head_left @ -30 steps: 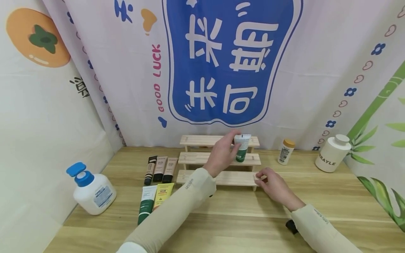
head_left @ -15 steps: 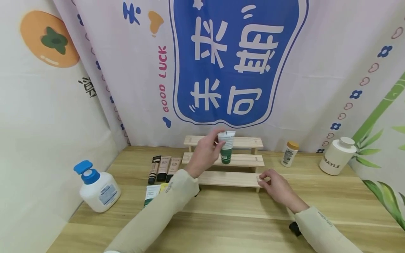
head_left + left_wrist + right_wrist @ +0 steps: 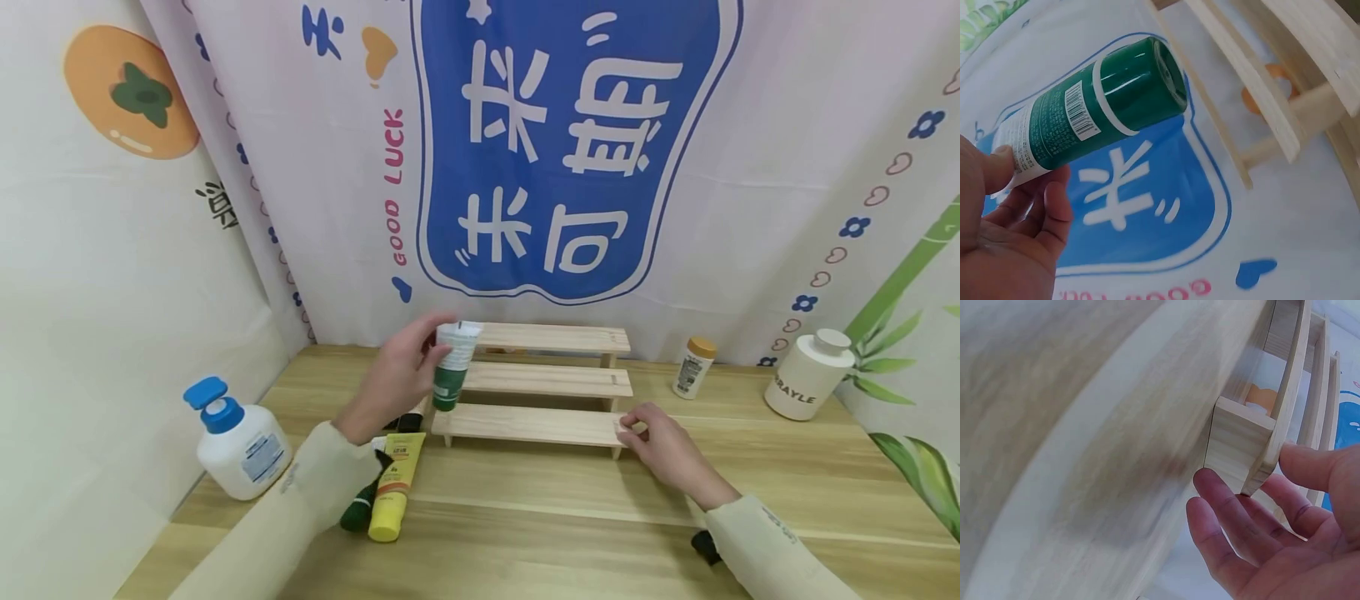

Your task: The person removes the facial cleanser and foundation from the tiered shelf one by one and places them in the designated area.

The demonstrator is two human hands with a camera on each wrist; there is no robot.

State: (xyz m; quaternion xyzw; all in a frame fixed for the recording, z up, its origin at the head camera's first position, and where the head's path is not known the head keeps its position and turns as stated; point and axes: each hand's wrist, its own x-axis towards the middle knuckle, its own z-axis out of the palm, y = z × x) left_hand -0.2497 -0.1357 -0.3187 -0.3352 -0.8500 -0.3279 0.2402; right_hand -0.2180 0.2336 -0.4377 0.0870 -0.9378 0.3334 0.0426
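Observation:
My left hand pinches a green-and-white squeeze tube near its white end. The tube is held cap down, in front of the left end of a three-step wooden rack. In the left wrist view, the thumb presses on the white part of the tube, and the green cap points away from the palm. My right hand grips the right end of the rack's lowest step. The right wrist view has the thumb on the edge of the step and the fingers under and beside it.
A yellow tube and a partly covered green tube lie beside my left forearm. A blue-topped pump bottle stands at left. An orange-capped bottle and a white jar stand at right. A patterned cloth hangs behind.
My left hand has carried the green-and-white tube leftward from the middle of the rack to its left end. The right hand keeps its grip on the lowest step. The view has shifted slightly.

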